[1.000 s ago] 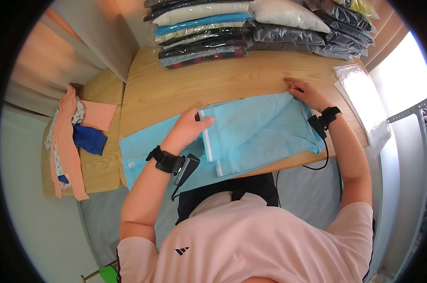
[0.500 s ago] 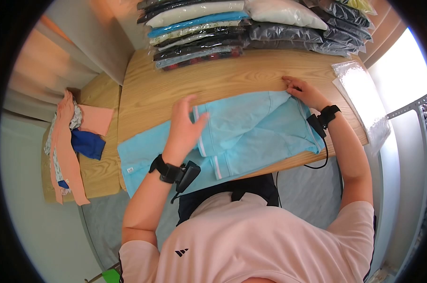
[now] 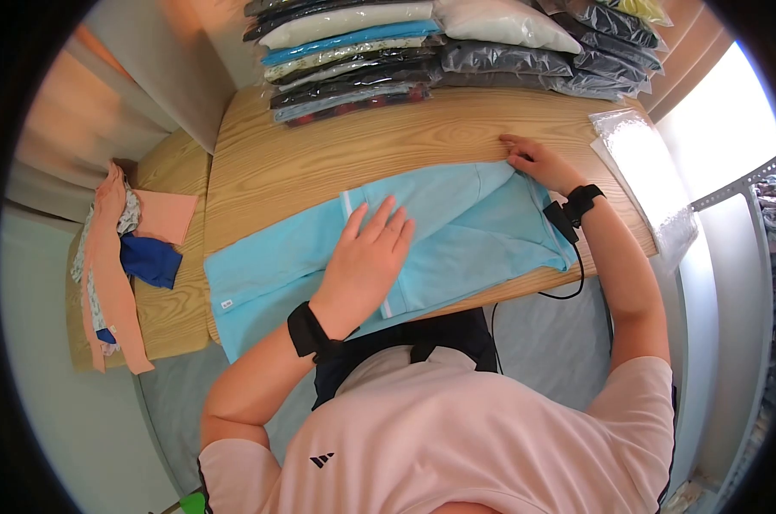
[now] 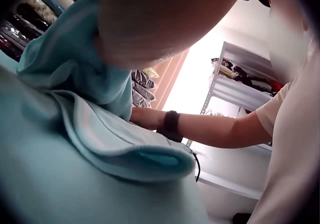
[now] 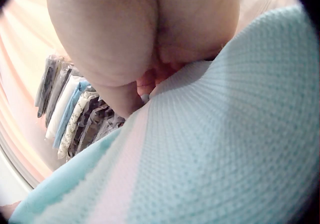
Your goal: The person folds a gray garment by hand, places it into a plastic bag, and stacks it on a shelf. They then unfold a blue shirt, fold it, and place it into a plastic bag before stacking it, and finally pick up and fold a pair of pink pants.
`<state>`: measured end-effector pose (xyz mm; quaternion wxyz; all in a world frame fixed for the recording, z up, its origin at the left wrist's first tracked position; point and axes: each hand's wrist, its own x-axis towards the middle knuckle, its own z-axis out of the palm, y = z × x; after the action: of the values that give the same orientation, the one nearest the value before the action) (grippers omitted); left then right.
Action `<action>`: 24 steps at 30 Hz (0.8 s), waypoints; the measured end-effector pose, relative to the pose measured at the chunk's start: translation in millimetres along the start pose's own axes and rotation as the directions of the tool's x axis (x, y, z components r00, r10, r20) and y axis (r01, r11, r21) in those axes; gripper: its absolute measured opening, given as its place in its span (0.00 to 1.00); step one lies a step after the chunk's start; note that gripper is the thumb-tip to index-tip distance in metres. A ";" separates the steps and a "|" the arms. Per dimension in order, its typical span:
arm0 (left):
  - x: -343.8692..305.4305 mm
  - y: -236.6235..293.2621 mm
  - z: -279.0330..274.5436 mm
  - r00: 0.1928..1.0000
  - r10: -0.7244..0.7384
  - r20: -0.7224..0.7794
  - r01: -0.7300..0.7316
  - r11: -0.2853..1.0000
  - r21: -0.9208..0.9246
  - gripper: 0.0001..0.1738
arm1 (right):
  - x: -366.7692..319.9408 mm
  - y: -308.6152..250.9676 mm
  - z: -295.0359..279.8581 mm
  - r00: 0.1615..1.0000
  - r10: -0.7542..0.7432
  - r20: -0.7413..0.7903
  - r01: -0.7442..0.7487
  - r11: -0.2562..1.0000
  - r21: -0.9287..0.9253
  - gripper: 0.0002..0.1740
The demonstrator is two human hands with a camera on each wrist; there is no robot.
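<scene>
A light blue garment (image 3: pixel 456 223) with white-striped hems lies folded along the table's front, a small white label near its left end. My left hand (image 3: pixel 366 265) lies palm down over the fold by a striped hem, its fingers straight. At the far right corner, my right hand (image 3: pixel 545 167) pinches the cloth between thumb and fingers, other fingers reaching past it. The right wrist view shows those fingers at the edge of the ribbed blue fabric (image 5: pixel 225 134). In the left wrist view, a striped hem (image 4: pixel 130 154) bulges open below the left hand.
Stacks of bagged clothes (image 3: pixel 345 60) stand along the back of the wooden table (image 3: pixel 276 163). Clear plastic bags (image 3: pixel 645 163) lie at the right edge. On the left table section are a peach garment (image 3: pixel 105 265) and a dark blue cloth (image 3: pixel 150 260). A metal shelf (image 3: pixel 739 193) stands right.
My left hand has let go of the striped hem, lifted, and come down flat on the cloth further right. My right hand keeps its pinch at the far corner.
</scene>
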<state>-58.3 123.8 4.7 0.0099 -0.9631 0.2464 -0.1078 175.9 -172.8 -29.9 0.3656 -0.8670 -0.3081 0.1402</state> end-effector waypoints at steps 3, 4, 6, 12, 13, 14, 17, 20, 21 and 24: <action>-8.5 1.0 8.8 0.993 0.025 0.115 -0.023 0.999 -0.024 0.30 | -0.3 -0.1 0.3 1.000 0.013 -0.003 -0.013 1.000 -0.012 0.12; -10.7 1.1 10.4 0.993 0.028 0.114 -0.025 0.999 -0.024 0.30 | 0.0 1.3 0.7 1.000 0.022 -0.011 -0.022 1.000 -0.021 0.12; -13.6 0.2 11.9 0.993 0.026 0.116 -0.012 0.993 -0.116 0.31 | 1.2 3.7 3.5 0.997 0.049 -0.055 -0.046 0.998 0.052 0.13; -15.3 -1.4 13.5 0.990 0.029 0.136 -0.004 0.984 -0.181 0.34 | 4.7 10.5 -4.0 0.991 0.136 0.018 -0.137 0.979 0.150 0.20; -14.8 -1.3 12.0 0.990 0.030 0.135 -0.005 0.983 -0.182 0.34 | 5.0 14.7 -2.9 0.995 0.085 0.052 -0.087 0.996 0.024 0.20; -14.5 -1.4 9.4 0.980 0.035 0.194 0.000 0.984 -0.180 0.35 | 2.7 19.0 -4.7 0.995 0.087 0.052 -0.089 0.996 0.024 0.20; -13.3 -14.9 -8.8 0.969 0.044 0.243 0.019 0.968 -0.250 0.38 | -2.9 -1.4 -17.8 0.997 0.070 0.029 -0.073 0.985 0.155 0.20; -5.6 -37.1 -26.9 0.976 0.024 0.216 0.062 0.921 -0.384 0.42 | -17.8 -41.8 -21.6 0.995 0.104 -0.012 -0.103 0.994 0.024 0.21; -6.1 -40.2 -27.9 0.979 0.001 0.203 0.090 0.894 -0.440 0.43 | -21.2 -66.3 -3.1 0.998 -0.063 -0.023 0.060 0.990 -0.130 0.24; -4.9 -36.2 -8.4 0.950 -0.069 0.306 0.167 0.936 -0.309 0.43 | -42.6 -128.3 80.6 0.975 -0.221 -0.004 0.156 0.701 -0.696 0.32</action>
<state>-47.2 158.2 14.5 -0.1226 -0.9694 0.1980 0.0774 49.9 -86.2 7.4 0.0412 -0.9096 -0.4088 -0.0612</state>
